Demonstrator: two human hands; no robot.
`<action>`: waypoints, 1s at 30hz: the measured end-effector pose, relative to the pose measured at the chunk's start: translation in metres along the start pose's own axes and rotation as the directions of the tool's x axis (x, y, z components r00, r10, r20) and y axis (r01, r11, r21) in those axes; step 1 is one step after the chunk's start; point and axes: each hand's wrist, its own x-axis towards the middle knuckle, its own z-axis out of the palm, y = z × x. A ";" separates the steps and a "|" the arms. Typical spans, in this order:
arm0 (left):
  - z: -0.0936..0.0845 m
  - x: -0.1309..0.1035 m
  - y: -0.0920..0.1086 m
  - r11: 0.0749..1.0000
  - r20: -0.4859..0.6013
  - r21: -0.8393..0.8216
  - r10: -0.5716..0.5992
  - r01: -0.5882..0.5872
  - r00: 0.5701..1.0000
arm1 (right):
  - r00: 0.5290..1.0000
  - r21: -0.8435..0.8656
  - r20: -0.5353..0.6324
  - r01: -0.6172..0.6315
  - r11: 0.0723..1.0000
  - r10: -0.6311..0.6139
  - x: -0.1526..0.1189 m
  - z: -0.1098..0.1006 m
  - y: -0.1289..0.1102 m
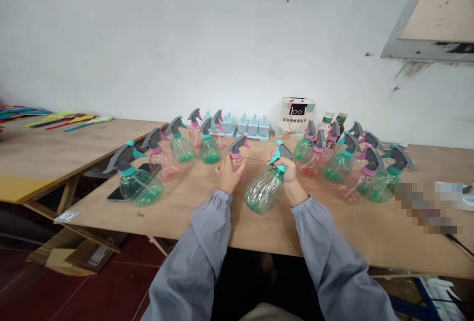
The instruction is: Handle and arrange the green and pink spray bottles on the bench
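My right hand (289, 175) is closed around the neck of a clear green spray bottle (263, 191) with a grey and turquoise trigger head. That bottle is tilted, its round base down and to the left. My left hand (230, 174) wraps around a pink spray bottle (240, 144) with a grey and pink head; the fingers hide much of its body. To the left stand several more bottles, among them a green spray bottle (140, 187) at the front and a pink spray bottle (163, 164) behind it. Another group on the right includes a pink spray bottle (312, 164).
Light blue popsicle moulds (253, 127) and a printed paper bag (295, 118) stand against the wall. Beside the bag are small labelled bottles (327, 119). A dark phone (115, 194) lies partly behind the front-left bottle. A second table (33, 158) with colourful strips adjoins at left.
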 end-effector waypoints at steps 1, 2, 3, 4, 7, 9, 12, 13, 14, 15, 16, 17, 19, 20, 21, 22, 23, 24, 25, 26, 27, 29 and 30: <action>0.000 0.000 -0.001 1.000 0.000 -0.002 -0.002 0.002 1.000 | 1.000 -0.002 0.006 -0.009 1.000 0.009 -0.001 0.001 0.000; 0.000 0.001 -0.001 1.000 0.002 -0.004 -0.004 0.004 1.000 | 1.000 0.001 0.010 -0.018 1.000 0.018 -0.001 0.002 0.001; 0.000 0.001 -0.001 1.000 0.005 -0.005 -0.006 0.006 1.000 | 1.000 0.005 0.009 -0.026 1.000 0.026 -0.001 0.004 0.001; 0.000 0.001 -0.001 1.000 0.009 -0.006 -0.006 0.006 1.000 | 0.999 0.010 0.005 -0.033 0.999 0.033 -0.002 0.005 0.002; -0.001 0.001 -0.002 1.000 0.012 -0.009 0.004 -0.004 1.000 | 0.999 0.019 -0.031 -0.028 0.999 0.028 -0.001 0.004 0.004; -0.001 0.001 -0.001 1.000 0.011 -0.014 0.012 -0.012 1.000 | 0.998 0.016 -0.069 -0.005 1.000 0.006 0.000 0.001 0.004; -0.001 0.000 0.000 1.000 0.016 -0.020 0.015 -0.015 1.000 | 0.998 0.006 -0.069 0.004 1.000 -0.003 0.001 -0.001 0.003; -0.002 0.000 0.000 1.000 0.015 -0.021 0.012 -0.012 1.000 | 0.999 0.009 -0.047 -0.007 1.000 0.007 0.001 -0.001 0.003; -0.002 0.001 0.000 1.000 0.013 -0.022 0.010 -0.010 1.000 | 1.000 0.015 -0.022 -0.017 1.000 0.017 0.001 0.000 0.002; -0.002 0.001 0.000 1.000 0.012 -0.022 0.009 -0.009 1.000 | 1.000 0.019 0.002 -0.024 1.000 0.024 0.001 0.001 0.002; -0.002 0.001 0.001 1.000 0.012 -0.023 0.009 -0.009 1.000 | 0.999 0.019 0.020 -0.028 0.999 0.028 0.001 0.002 0.003; -0.002 0.001 0.001 1.000 0.012 -0.024 0.010 -0.010 1.000 | 0.999 0.016 0.026 -0.025 1.000 0.025 0.001 0.003 0.003; -0.002 0.001 0.001 0.999 0.011 -0.029 0.013 -0.013 1.000 | 1.000 0.013 -0.008 0.003 1.000 -0.003 0.001 0.003 0.004; -0.002 0.001 0.001 0.999 0.010 -0.032 0.014 -0.014 1.000 | 0.999 0.016 -0.036 0.020 1.000 -0.019 0.001 0.001 0.004; -0.002 0.001 0.001 0.999 0.008 -0.035 0.013 -0.013 1.000 | 0.998 0.019 -0.061 0.033 0.999 -0.031 0.001 0.000 0.004; -0.002 0.001 0.001 0.999 0.008 -0.036 0.012 -0.012 1.000 | 0.996 0.020 -0.076 0.040 0.999 -0.039 0.001 -0.002 0.004; -0.002 0.001 0.001 0.999 0.010 -0.036 0.011 -0.011 1.000 | 0.996 0.019 -0.075 0.041 0.999 -0.040 0.001 -0.003 0.004; -0.002 0.001 0.001 0.999 0.015 -0.034 0.010 -0.009 1.000 | 0.998 0.016 -0.058 0.035 0.999 -0.034 0.001 -0.004 0.004; -0.003 0.001 0.001 0.999 0.020 -0.031 0.008 -0.007 1.000 | 0.999 0.012 -0.033 0.023 1.000 -0.023 0.001 -0.004 0.003; -0.003 0.001 0.002 1.000 0.023 -0.029 0.004 -0.003 1.000 | 1.000 0.010 -0.008 0.012 1.000 -0.012 0.001 -0.003 0.003; -0.003 0.001 0.002 1.000 0.026 -0.029 0.003 -0.002 1.000 | 1.000 0.009 0.003 0.004 1.000 -0.004 0.002 -0.002 0.003; -0.004 0.000 0.003 0.999 0.027 -0.032 0.004 -0.003 1.000 | 1.000 0.011 0.012 -0.011 1.000 0.010 0.002 0.002 0.002; -0.004 -0.001 0.004 0.999 0.027 -0.035 0.005 -0.005 1.000 | 1.000 0.015 0.010 -0.017 1.000 0.017 0.002 0.005 0.003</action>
